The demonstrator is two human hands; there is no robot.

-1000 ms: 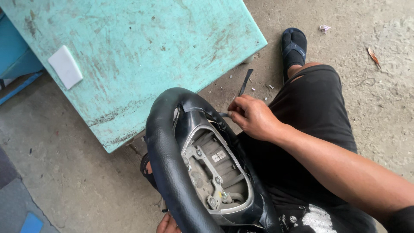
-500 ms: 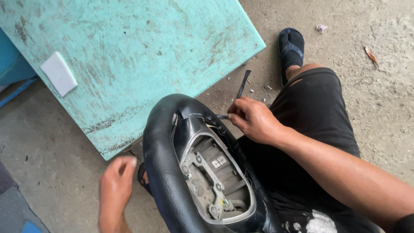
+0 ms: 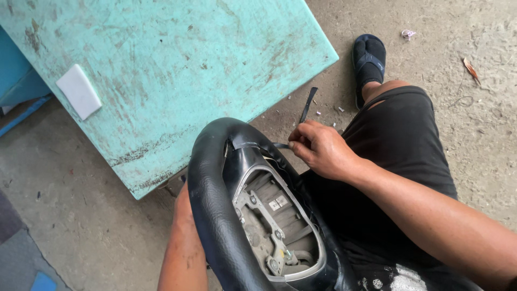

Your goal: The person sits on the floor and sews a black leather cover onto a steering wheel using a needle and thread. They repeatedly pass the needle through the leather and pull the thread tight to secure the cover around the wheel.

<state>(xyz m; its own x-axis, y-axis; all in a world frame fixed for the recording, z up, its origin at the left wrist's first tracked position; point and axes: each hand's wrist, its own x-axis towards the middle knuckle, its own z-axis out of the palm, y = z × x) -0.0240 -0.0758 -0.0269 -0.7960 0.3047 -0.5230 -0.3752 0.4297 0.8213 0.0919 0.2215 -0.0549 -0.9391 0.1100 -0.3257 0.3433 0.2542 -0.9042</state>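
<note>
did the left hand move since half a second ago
Yes. The left hand, then open on the floor beside the steering wheel, has slid behind its rim; only the forearm shows now.

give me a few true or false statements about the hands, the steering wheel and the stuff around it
1. The right hand pinches a thin dark strip at the rim of the black steering wheel. True.
2. The steering wheel lies flat on the turquoise board. False: it stands tilted against the person's lap, in front of the board.
3. A white rectangular block lies on the turquoise board. True.
4. The left hand grips the top of the wheel rim. False: only the left forearm shows, passing behind the wheel; the hand itself is hidden.
5. The foot wears a red boot. False: it wears a dark sandal.
</note>
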